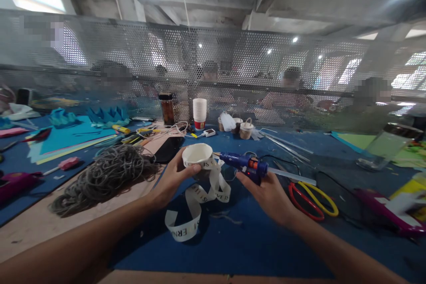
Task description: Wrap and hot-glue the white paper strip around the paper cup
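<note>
My left hand is closed around a small white paper cup, its thumb across the front. A cream ribbon with printed letters runs round the cup near its rim, and the loose length curls down onto the blue mat. In my right hand is a blue glue gun, with a clear glue stick sticking out of its back. The gun's nozzle points left and is at the cup's right side, by the ribbon; whether it touches cannot be told.
Grey yarn lies heaped on the left, beside a black phone. Red-and-yellow-handled scissors are at right. Stacked paper cups, a dark jar and small baskets stand before a perforated screen, with people behind it.
</note>
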